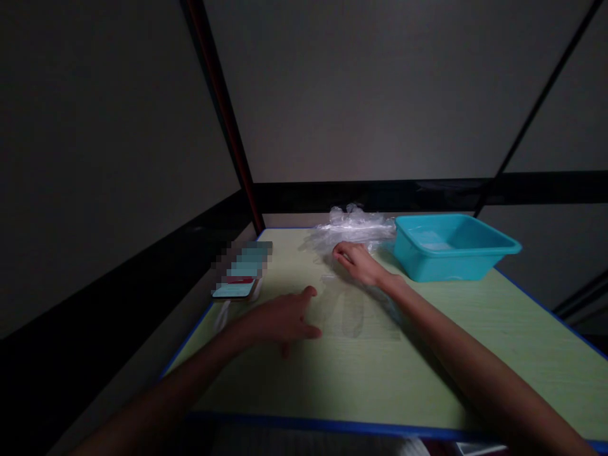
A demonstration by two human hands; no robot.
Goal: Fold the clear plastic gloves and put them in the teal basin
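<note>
My left hand [288, 318] hovers above the table's left half, fingers spread and holding nothing. A clear plastic bag [354, 313] lies flat on the tabletop to its right, so see-through that its outline is faint. My right hand [360, 261] is farther back, at the far end of this bag, with fingers curled together on the thin film; the exact grip is hard to see in the dim light. Just behind it is a crumpled heap of clear plastic bags [356, 228].
A turquoise plastic basin [449, 263] stands at the back right, with something pale inside. Along the left edge, a phone [237, 288] with a lit, partly blurred screen rests on a stand. The light-green table [294, 392] has blue edging and meets dark-trimmed walls.
</note>
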